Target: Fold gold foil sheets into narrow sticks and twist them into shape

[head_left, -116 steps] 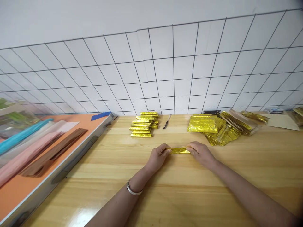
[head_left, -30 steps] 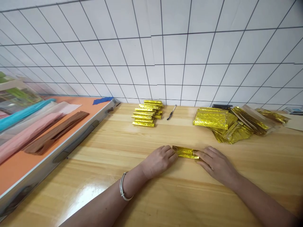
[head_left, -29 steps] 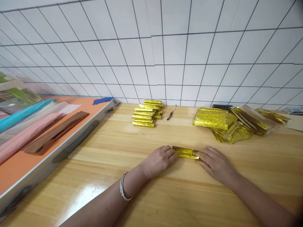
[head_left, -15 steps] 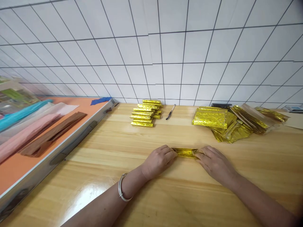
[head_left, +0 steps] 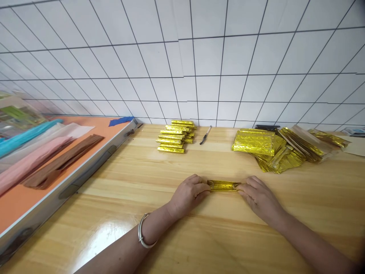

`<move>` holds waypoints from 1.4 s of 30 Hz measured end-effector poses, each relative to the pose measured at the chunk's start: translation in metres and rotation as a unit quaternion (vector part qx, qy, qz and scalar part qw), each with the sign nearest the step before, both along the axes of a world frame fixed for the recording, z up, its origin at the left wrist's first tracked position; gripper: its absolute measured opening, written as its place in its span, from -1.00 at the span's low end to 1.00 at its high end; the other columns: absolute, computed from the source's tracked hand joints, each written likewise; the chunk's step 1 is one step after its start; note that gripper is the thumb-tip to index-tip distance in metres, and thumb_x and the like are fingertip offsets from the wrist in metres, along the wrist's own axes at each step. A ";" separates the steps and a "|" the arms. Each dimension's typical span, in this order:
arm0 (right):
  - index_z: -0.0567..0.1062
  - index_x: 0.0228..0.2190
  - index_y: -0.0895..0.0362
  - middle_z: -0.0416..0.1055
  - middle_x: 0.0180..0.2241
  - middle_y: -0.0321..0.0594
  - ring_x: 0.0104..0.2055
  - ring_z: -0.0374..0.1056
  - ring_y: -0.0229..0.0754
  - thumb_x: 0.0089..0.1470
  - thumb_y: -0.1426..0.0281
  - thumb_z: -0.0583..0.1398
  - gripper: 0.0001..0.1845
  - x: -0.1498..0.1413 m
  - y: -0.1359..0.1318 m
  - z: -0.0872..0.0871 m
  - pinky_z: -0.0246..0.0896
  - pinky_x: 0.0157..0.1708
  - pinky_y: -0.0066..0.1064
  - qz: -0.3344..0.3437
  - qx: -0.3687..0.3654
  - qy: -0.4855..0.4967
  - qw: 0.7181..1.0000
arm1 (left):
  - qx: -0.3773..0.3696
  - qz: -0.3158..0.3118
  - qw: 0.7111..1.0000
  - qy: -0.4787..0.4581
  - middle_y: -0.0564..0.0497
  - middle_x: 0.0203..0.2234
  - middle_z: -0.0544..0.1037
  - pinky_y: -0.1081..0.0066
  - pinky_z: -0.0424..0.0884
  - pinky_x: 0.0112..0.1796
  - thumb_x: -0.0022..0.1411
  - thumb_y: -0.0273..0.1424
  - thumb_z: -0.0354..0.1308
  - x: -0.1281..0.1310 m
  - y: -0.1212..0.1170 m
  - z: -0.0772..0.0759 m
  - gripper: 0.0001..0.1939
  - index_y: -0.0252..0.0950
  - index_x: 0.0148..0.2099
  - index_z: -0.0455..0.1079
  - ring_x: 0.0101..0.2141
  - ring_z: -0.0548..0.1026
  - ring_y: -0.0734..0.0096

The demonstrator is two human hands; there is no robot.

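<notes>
A narrow strip of folded gold foil paper [head_left: 224, 185] lies crosswise on the wooden table [head_left: 159, 175], its long edges turned up like a shallow trough. My left hand [head_left: 189, 195] is closed at its left end, fingertips pinching the paper there. At the opposite end, my right hand [head_left: 258, 198] also pinches the foil, thumb and fingers together. Both ends are partly covered by my fingers. Farther back sits a stack of folded gold foil strips [head_left: 173, 137]. To the right is a pile of flat gold foil sheets [head_left: 253, 142].
A pen [head_left: 205, 135] lies near the tiled wall [head_left: 208, 57]. On the left, an orange-topped board [head_left: 94, 148] with a raised edge carries brown crepe paper [head_left: 64, 161], pink crepe paper [head_left: 37, 160] and a blue scrap [head_left: 121, 121].
Both hands have shifted slightly outward along the foil strip, so more of its ends shows. The stacks behind stay where they were.
</notes>
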State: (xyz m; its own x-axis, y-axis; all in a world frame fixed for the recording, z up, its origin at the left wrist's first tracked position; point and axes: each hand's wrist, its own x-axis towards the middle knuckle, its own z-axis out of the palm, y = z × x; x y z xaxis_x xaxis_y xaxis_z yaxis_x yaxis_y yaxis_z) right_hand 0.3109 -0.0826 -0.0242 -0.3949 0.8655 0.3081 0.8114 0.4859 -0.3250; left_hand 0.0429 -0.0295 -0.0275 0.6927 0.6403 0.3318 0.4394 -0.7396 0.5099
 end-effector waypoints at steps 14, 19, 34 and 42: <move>0.43 -0.47 0.09 0.32 -0.43 -0.20 -0.29 0.19 -0.12 0.13 0.35 0.04 -0.78 -0.012 -0.001 0.003 0.10 -0.29 -0.28 -0.103 -0.072 0.047 0.991 | -0.052 0.132 0.989 0.047 0.02 -0.40 0.47 0.43 0.27 -0.28 0.27 -0.44 0.01 0.017 -0.010 0.007 -0.87 -0.28 -0.32 0.36 -0.34 0.39 0.39; 0.40 -0.49 0.08 0.33 -0.43 -0.21 -0.31 0.19 -0.12 0.10 0.36 0.05 -0.81 -0.014 0.001 0.005 0.08 -0.30 -0.30 -0.124 -0.074 0.022 0.989 | -0.035 0.160 0.982 0.097 0.01 -0.40 0.47 0.41 0.26 -0.29 0.27 -0.41 0.00 0.022 -0.011 0.010 -0.86 -0.27 -0.32 0.36 -0.33 0.39 0.36; 0.31 -0.53 0.08 0.29 -0.46 -0.23 -0.34 0.22 -0.13 0.06 0.35 0.08 -0.84 -0.015 0.005 0.007 0.10 -0.35 -0.34 -0.161 -0.063 -0.039 0.984 | 0.018 0.181 0.971 0.157 0.00 -0.42 0.47 0.39 0.26 -0.35 0.26 -0.35 0.00 0.026 -0.006 0.004 -0.86 -0.28 -0.31 0.31 -0.39 0.42 0.35; 0.27 -0.51 0.07 0.27 -0.44 -0.22 -0.35 0.22 -0.13 0.03 0.33 0.10 -0.87 -0.011 0.005 0.004 0.11 -0.38 -0.34 -0.159 -0.034 -0.052 0.985 | 0.063 0.163 0.968 0.178 0.00 -0.37 0.42 0.39 0.28 -0.35 0.27 -0.40 -0.01 0.026 -0.010 0.011 -0.91 -0.28 -0.27 0.28 -0.36 0.37 0.35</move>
